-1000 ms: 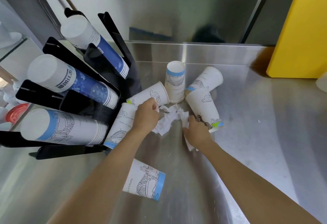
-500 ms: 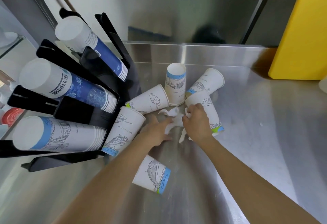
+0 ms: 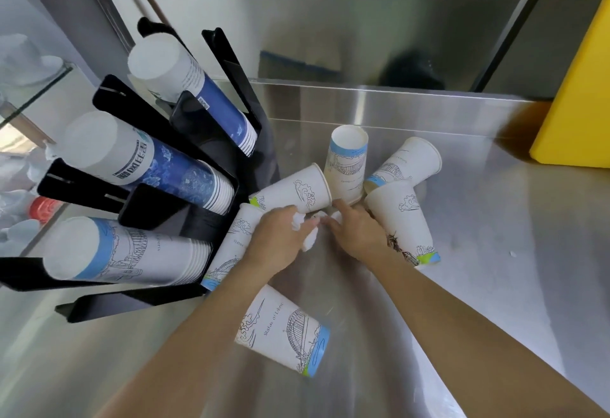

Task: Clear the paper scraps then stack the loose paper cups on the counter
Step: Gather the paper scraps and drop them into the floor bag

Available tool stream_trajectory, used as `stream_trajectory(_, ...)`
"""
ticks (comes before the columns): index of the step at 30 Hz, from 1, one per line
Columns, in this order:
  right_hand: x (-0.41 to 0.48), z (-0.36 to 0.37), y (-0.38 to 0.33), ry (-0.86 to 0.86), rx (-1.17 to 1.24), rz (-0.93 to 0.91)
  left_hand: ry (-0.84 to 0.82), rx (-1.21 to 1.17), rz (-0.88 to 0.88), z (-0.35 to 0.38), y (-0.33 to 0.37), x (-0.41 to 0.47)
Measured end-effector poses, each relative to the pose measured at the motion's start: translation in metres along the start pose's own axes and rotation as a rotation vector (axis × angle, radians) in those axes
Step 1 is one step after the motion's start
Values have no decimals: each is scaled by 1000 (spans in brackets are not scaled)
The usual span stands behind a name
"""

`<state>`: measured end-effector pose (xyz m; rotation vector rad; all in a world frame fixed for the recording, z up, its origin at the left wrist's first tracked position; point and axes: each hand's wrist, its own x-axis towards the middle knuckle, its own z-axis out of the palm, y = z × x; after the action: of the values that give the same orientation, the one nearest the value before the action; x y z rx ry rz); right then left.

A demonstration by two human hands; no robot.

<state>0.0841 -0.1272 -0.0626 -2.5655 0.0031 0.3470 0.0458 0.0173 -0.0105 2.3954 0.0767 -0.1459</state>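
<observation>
The steel desk (image 3: 495, 252) is spreading out all around the fingers. Off to the left of them a black cup rack (image 3: 145, 199) is holding three long sleeves of stacked cups on their sides, and well beyond them to the right a yellow box (image 3: 574, 94) is sitting at the desk's back corner.

Six loose paper cups are ringing the fingers. Just beyond the fingertips, one cup (image 3: 346, 163) is standing mouth down. To its right a cup (image 3: 407, 163) is lying on its side; another (image 3: 404, 223) is leaning just right of the right hand. A cup (image 3: 293, 191) is lying just beyond the left hand, one (image 3: 231, 246) is lying to its left against the rack, and one (image 3: 284, 332) is lying between the forearms, nearer the person.

The left hand (image 3: 280, 239) is closing its fingers around white crumpled paper scraps (image 3: 305, 232), which are bulging out between thumb and fingers. The right hand (image 3: 356, 232) is reaching in palm down, fingers (image 3: 330, 224) narrow and touching the same wad; whether they are pinching it I cannot tell.
</observation>
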Motion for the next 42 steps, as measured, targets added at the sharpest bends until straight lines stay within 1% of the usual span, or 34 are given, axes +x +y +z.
stream_trajectory(5, 2, 9, -3, -76, -64, -7, 42, -161, -135, -19, -5, -16)
stream_trajectory(7, -2, 8, -3, -57, -59, -8, 58, -219, -159, -23, -6, -23)
stream_trajectory(9, -7, 5, -2, 11, -23, -3, 69, -279, -162, -25, -8, -30)
stream_trajectory(11, -14, -2, 1, 84, 56, 42, 74, -330, -154, -27, -10, -37)
stream_trajectory(13, -25, -13, 2, 148, 185, 80, 84, -407, -147, -29, -9, -46)
stream_trajectory(15, -39, -25, -1, 224, 323, 73, 85, -496, -136, -33, -6, -57)
stream_trajectory(17, -54, -39, -11, 301, 410, 57, 90, -533, -95, -38, -5, -69)
stream_trajectory(19, -68, -51, -26, 356, 474, 17, 115, -523, -60, -43, -5, -82)
stream_trajectory(22, -93, -57, -53, 358, 579, -60, 181, -464, -56, -52, -8, -104)
stream_trajectory(25, -118, -47, -81, 302, 733, -153, 238, -437, -114, -64, -14, -132)
stream_trajectory(27, -134, -35, -102, 222, 760, -227, 308, -432, -132, -72, -23, -155)
stream_trajectory(30, -160, -8, -134, 74, 753, -369, 456, -446, -222, -81, -49, -200)
stream_trajectory(33, -199, 23, -159, -18, 732, -493, 588, -553, -332, -84, -83, -249)
stream_trajectory(36, -240, 59, -182, -119, 638, -604, 728, -602, -422, -93, -112, -294)
stream_trajectory(39, -271, 95, -207, -177, 581, -668, 857, -651, -548, -102, -144, -333)
stream_trajectory(42, -293, 129, -226, -202, 581, -700, 904, -770, -623, -110, -180, -359)
